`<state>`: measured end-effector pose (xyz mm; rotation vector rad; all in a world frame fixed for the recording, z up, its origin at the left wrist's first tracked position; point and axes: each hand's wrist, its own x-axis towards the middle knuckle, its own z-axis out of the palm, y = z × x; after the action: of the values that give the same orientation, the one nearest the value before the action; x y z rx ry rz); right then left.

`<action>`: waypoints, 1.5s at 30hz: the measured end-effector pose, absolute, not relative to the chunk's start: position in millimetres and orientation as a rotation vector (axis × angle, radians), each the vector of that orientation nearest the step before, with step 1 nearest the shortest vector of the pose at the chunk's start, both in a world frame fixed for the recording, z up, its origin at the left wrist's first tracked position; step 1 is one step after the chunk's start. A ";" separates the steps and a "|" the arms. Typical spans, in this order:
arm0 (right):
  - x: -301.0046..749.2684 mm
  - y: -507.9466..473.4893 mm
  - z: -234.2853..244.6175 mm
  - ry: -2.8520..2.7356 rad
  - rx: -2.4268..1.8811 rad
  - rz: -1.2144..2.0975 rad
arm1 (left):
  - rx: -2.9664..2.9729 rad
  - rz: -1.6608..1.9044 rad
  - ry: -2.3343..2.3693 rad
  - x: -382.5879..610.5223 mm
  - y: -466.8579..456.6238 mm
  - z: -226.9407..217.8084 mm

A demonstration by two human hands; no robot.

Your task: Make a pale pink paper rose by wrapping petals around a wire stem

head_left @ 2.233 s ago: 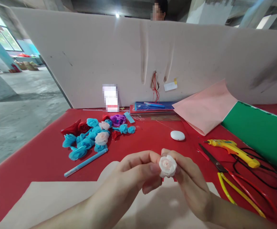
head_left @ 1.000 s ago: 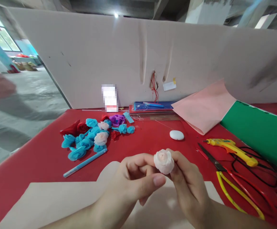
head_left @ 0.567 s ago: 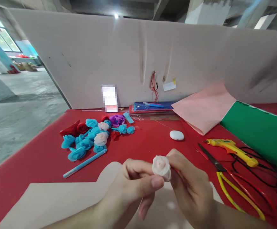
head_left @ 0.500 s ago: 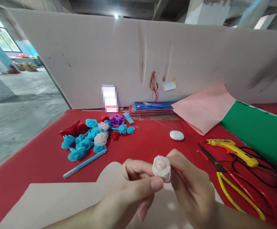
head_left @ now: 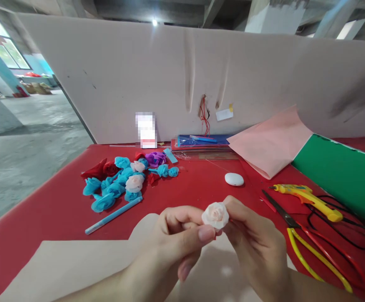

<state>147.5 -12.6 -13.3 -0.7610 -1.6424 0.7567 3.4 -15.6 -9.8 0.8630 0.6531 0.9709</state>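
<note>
From the pale pink rose (head_left: 216, 215), a heap of blue roses (head_left: 115, 189) lies at ten o'clock on the red tabletop (head_left: 59, 197), with two pale blooms (head_left: 134, 183) among them. A light blue pen (head_left: 113, 215) rests at nine, slanting from eight toward two. The left hand (head_left: 177, 241), at eight, pinches the rose's left edge between thumb and forefinger. The rose is held up between both hands — its open face toward the wearer and upward, its long axis running back and down toward six, the lower end mostly hidden by fingers. A white oval object (head_left: 234, 179) lies at one. The right hand (head_left: 254, 247), at four, pinches the rose's right side — fingertips partly hidden. Scissors (head_left: 292, 223) and a yellow glue gun (head_left: 309, 198) lie near three, the gun's nozzle pointing to nine
</note>
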 end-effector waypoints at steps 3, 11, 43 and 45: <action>147.0 -11.7 -12.9 -1.635 -0.727 0.728 | 0.862 0.973 0.641 2.5 -16.3 -10.9; 146.6 -10.7 -8.5 -1.654 -0.689 0.740 | 0.869 0.988 0.617 2.2 -19.7 -13.2; 141.4 -12.6 -20.4 -1.594 -0.553 1.085 | 2.681 1.571 0.998 -17.7 -11.4 17.6; 141.0 -11.3 -20.9 -1.584 -0.541 1.074 | 2.641 1.564 0.990 -16.0 -11.1 17.2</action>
<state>141.0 -11.3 -20.9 -0.5409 -1.5845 1.0745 -16.0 -11.1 17.2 2.6410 0.9897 1.5643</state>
